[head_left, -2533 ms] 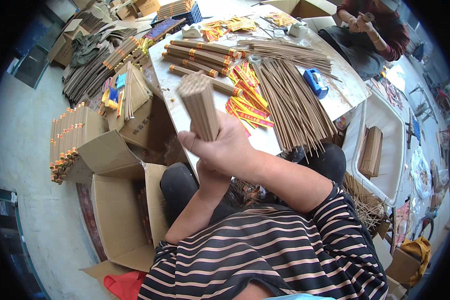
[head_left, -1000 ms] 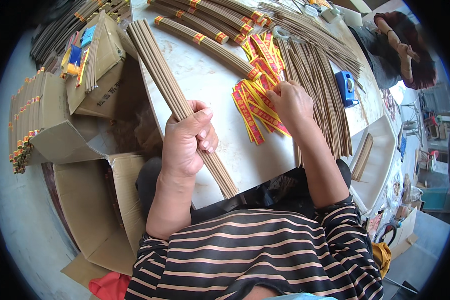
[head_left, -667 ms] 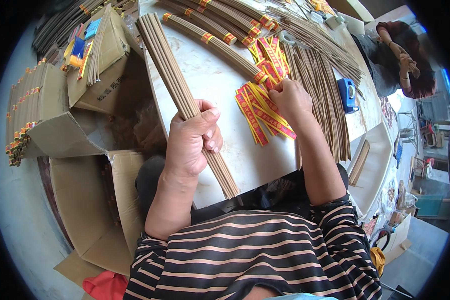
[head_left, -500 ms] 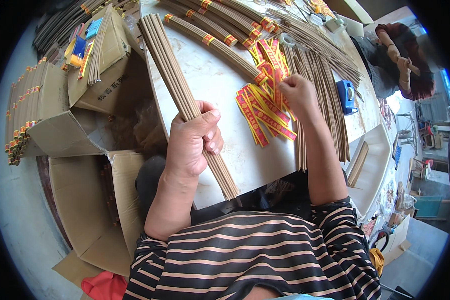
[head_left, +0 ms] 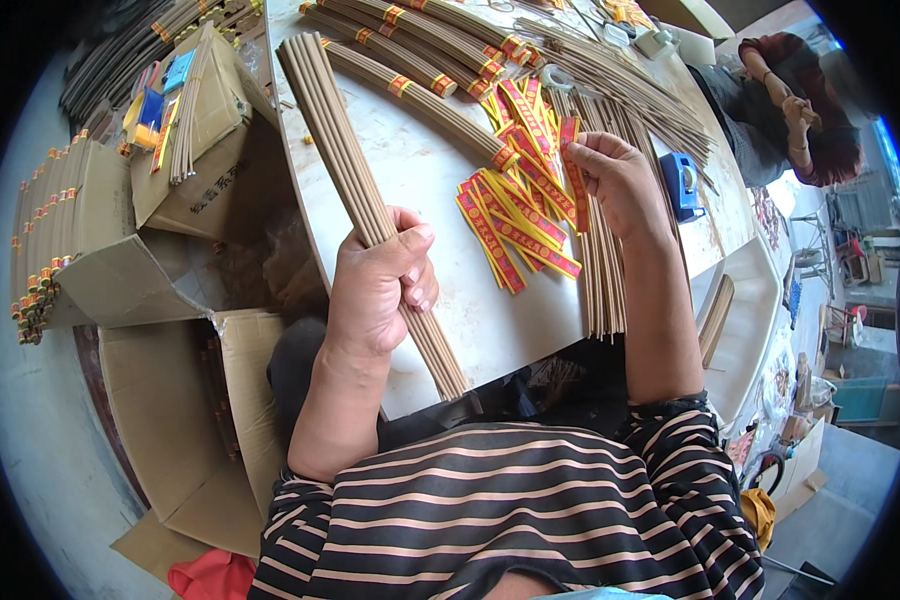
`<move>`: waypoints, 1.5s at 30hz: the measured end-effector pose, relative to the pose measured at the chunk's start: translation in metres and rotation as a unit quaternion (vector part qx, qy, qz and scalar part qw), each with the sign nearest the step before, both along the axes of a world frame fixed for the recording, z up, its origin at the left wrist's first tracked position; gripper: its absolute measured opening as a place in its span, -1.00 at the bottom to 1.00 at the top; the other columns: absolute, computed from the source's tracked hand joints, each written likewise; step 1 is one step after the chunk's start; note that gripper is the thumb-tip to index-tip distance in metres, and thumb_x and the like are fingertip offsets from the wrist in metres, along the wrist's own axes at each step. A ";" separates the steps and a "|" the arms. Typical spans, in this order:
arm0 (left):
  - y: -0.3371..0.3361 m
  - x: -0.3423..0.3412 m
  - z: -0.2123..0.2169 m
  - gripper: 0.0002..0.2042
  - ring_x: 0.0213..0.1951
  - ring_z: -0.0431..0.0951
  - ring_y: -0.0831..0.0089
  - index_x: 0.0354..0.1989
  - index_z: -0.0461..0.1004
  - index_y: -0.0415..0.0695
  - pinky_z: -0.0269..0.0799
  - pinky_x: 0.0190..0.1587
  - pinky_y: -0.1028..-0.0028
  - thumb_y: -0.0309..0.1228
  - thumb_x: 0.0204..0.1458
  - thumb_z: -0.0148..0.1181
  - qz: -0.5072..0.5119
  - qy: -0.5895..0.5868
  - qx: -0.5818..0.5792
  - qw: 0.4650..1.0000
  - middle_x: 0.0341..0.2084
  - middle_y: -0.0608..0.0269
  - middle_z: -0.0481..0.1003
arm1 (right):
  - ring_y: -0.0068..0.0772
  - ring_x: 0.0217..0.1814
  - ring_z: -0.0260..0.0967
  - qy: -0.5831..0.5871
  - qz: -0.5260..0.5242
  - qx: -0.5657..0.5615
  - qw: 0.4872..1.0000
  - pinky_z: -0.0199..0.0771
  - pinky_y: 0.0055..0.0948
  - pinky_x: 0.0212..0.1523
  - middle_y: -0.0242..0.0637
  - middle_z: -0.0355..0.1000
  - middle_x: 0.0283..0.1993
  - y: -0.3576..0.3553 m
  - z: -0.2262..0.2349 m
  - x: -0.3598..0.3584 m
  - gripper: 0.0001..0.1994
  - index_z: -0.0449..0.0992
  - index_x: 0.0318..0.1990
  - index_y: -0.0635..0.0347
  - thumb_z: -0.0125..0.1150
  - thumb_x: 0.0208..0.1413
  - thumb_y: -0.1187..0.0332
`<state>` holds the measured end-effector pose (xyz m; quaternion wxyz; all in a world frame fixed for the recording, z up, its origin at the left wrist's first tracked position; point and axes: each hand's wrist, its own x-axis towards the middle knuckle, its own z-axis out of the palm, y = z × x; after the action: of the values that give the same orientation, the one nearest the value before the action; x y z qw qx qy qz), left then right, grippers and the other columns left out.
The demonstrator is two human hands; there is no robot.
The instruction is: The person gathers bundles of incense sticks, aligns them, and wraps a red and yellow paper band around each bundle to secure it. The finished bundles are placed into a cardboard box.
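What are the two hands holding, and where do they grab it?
The left hand grips a stick bundle around its middle. The right hand pinches a red-and-yellow label near its lower end with the fingers.

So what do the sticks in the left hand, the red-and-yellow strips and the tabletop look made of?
Bundle of sticks in the left hand: matte tan, thin and straight, probably wood or bamboo. Red-and-yellow strips, one pinched by the right hand: flat, printed, apparently paper. Tabletop: pale, smooth, faintly mottled, possibly laminate or stone.
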<state>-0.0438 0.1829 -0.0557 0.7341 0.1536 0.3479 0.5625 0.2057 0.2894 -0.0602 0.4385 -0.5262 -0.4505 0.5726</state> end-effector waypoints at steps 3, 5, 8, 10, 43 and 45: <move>-0.004 0.002 0.004 -0.91 -0.81 0.23 0.60 -0.44 0.34 -0.14 0.18 -0.74 0.58 -0.55 -0.05 0.14 -0.015 0.034 0.007 0.999 -0.80 0.40 0.24 | -0.68 -0.44 0.30 0.000 0.036 0.003 0.999 0.31 -0.62 -0.40 -0.41 0.39 -0.45 -0.016 0.007 -0.002 -0.91 0.43 -0.33 0.26 0.14 0.06 0.43; -0.009 0.009 0.009 -0.92 -0.81 0.23 0.64 -0.45 0.34 -0.16 0.16 -0.75 0.62 -0.56 -0.05 0.13 -0.025 0.065 0.020 0.997 -0.80 0.41 0.26 | -0.68 -0.45 0.30 -0.004 0.060 0.002 0.998 0.39 -0.61 -0.32 -0.37 0.38 -0.43 -0.039 0.028 -0.008 -0.90 0.40 -0.30 0.27 0.11 0.10 0.43; -0.015 0.025 0.018 -0.90 -0.82 0.20 0.67 -0.45 0.32 -0.18 0.12 -0.77 0.65 -0.54 -0.06 0.14 -0.072 0.141 0.038 0.987 -0.80 0.43 0.23 | -0.74 -0.61 0.19 0.012 0.064 0.006 0.998 0.30 -0.69 -0.53 -0.45 0.29 -0.55 -0.073 0.051 -0.019 -0.91 0.40 -0.32 0.28 0.09 0.11 0.44; -0.025 0.033 0.028 -0.91 -0.82 0.21 0.68 -0.42 0.32 -0.19 0.13 -0.77 0.65 -0.56 -0.04 0.13 -0.099 0.172 0.037 0.979 -0.78 0.41 0.26 | -0.79 -0.66 0.09 -0.006 0.081 -0.010 0.997 0.14 -0.73 -0.67 -0.48 0.27 -0.60 -0.096 0.066 -0.021 -0.90 0.42 -0.34 0.27 0.13 0.09 0.42; -0.125 0.090 0.101 -0.78 -0.82 0.23 0.68 -0.21 0.32 -0.33 0.15 -0.75 0.66 -0.57 -0.05 0.12 -0.196 0.216 0.072 0.954 -0.78 0.41 0.25 | -0.71 -0.32 0.30 0.235 -0.193 0.283 0.910 0.32 -0.71 -0.27 -0.41 0.38 -0.35 -0.205 0.067 -0.012 -0.90 0.37 -0.27 0.28 0.13 0.10 0.47; -0.124 0.091 0.098 -0.83 -0.81 0.24 0.69 -0.28 0.34 -0.30 0.17 -0.76 0.68 -0.56 -0.06 0.13 -0.198 0.214 0.082 0.953 -0.74 0.40 0.28 | -0.71 -0.30 0.30 0.249 -0.198 0.285 0.904 0.32 -0.71 -0.26 -0.41 0.37 -0.34 -0.208 0.067 -0.012 -0.90 0.37 -0.27 0.28 0.13 0.10 0.47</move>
<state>0.0476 0.0587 0.0421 0.7240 0.3953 0.4123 0.3866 0.1937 0.0811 0.0067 0.7721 -0.2978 -0.3571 0.4332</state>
